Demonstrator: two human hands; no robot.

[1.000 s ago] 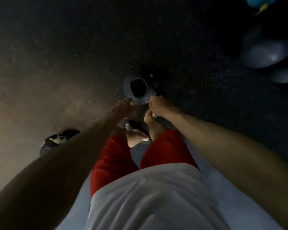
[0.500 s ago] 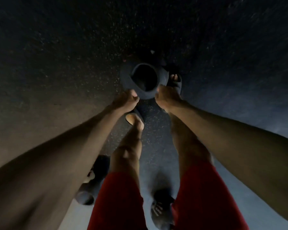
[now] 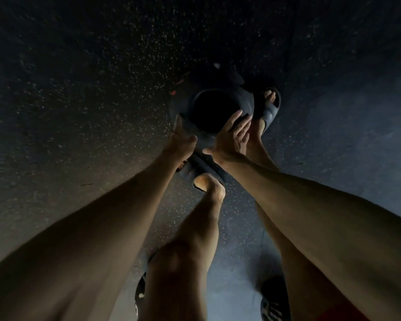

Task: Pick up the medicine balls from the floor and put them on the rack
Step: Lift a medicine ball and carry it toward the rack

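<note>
A dark medicine ball (image 3: 212,107) with a round black panel lies on the speckled floor between my feet. My left hand (image 3: 181,137) lies flat against its lower left side with the fingers straight. My right hand (image 3: 232,133) presses its lower right side with the fingers spread. Both palms touch the ball, and the ball rests on the floor. Two more dark balls with white marks sit behind my legs, one at the lower left (image 3: 140,295) and one at the lower right (image 3: 273,302). No rack is in view.
My feet wear dark slides, one (image 3: 267,107) just right of the ball and one (image 3: 199,170) below my hands. My bare legs and red shorts (image 3: 347,313) fill the lower view. Dark rubber floor (image 3: 79,89) stretches all around.
My hands have gone from curled at the ball's near edge to spread flat on its two sides. The view has dropped closer to the ball.
</note>
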